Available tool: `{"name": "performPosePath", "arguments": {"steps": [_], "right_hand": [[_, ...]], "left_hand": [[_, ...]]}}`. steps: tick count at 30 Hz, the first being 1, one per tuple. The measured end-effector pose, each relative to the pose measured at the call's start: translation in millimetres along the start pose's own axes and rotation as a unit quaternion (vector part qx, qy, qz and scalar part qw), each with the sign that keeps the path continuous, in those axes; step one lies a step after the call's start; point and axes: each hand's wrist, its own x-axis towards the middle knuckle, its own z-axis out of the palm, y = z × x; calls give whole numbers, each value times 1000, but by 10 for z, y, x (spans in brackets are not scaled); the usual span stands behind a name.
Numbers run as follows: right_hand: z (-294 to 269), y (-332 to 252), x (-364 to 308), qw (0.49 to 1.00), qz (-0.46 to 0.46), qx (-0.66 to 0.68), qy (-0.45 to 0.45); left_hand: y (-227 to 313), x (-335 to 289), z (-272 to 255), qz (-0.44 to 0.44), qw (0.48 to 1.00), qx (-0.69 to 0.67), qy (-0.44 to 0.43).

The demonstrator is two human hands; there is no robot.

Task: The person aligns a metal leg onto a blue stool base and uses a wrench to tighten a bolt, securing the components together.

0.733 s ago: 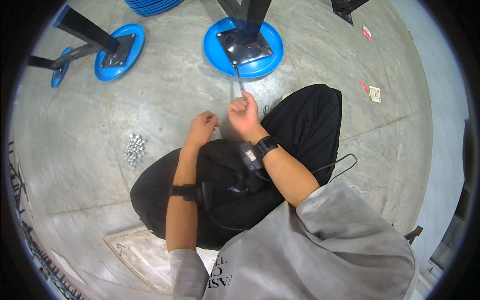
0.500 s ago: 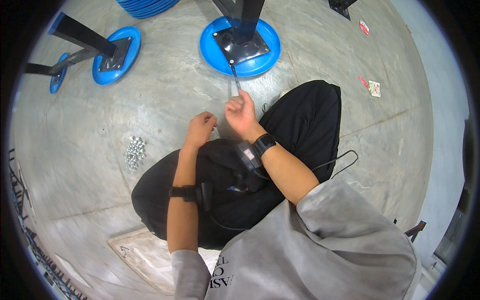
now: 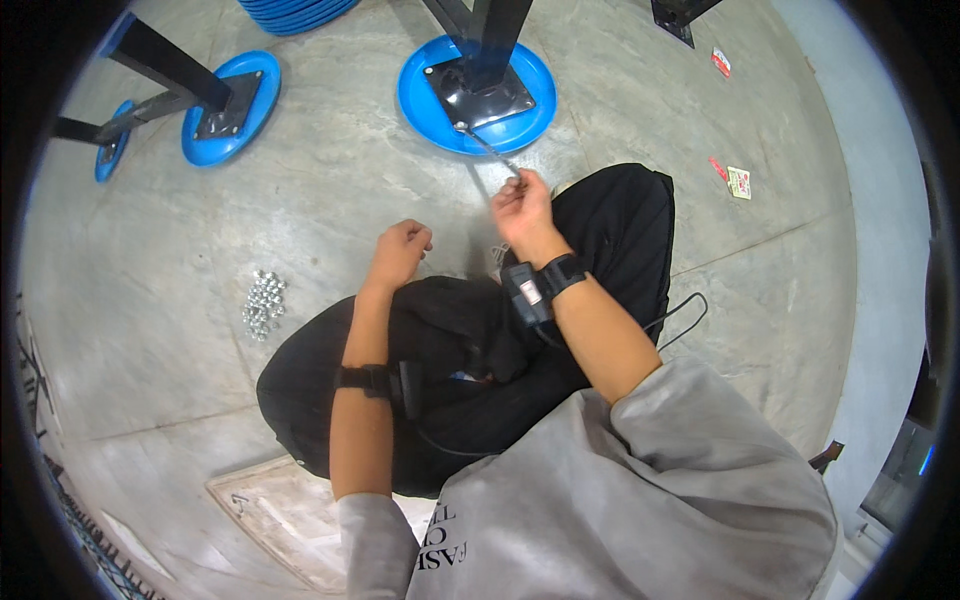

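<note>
My right hand is closed around the handle of a thin metal wrench. The wrench's far end meets the nut at the near left corner of a black square base plate. That plate belongs to a black metal leg and rests on a round blue disc. Over my left thigh, my left hand hangs with its fingers curled; what they hold, if anything, is hidden. To its left on the floor lies a pile of shiny silver nuts.
Another black leg on a blue disc stands at the far left, with a smaller disc beyond it. Stacked blue discs sit at the back. Small printed cards lie on the right; a pale board lies behind my left leg.
My right hand has swung to the right, turning the wrench's handle with it while the far end stays at the nut. My left hand has hardly moved.
</note>
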Motion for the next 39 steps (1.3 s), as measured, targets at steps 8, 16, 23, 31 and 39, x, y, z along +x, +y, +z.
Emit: {"name": "performPosePath", "arguments": {"steps": [8, 16, 23, 31, 39], "right_hand": [[582, -1205, 840, 989, -48, -105, -95], [1501, -1095, 864, 912, -72, -374, -155], [1248, -1023, 324, 828, -112, -500, -227], [1162, -1291, 404, 614, -381, -663, -198], [1250, -1232, 373, 582, -350, -714, -170]], "left_hand": [[88, 47, 70, -3, 1000, -7, -10], [-12, 34, 51, 2, 1000, 0, 4], [12, 98, 21, -26, 999, -27, 7], [420, 948, 273, 86, 975, 168, 117], [714, 1698, 357, 183, 865, 449, 131]]}}
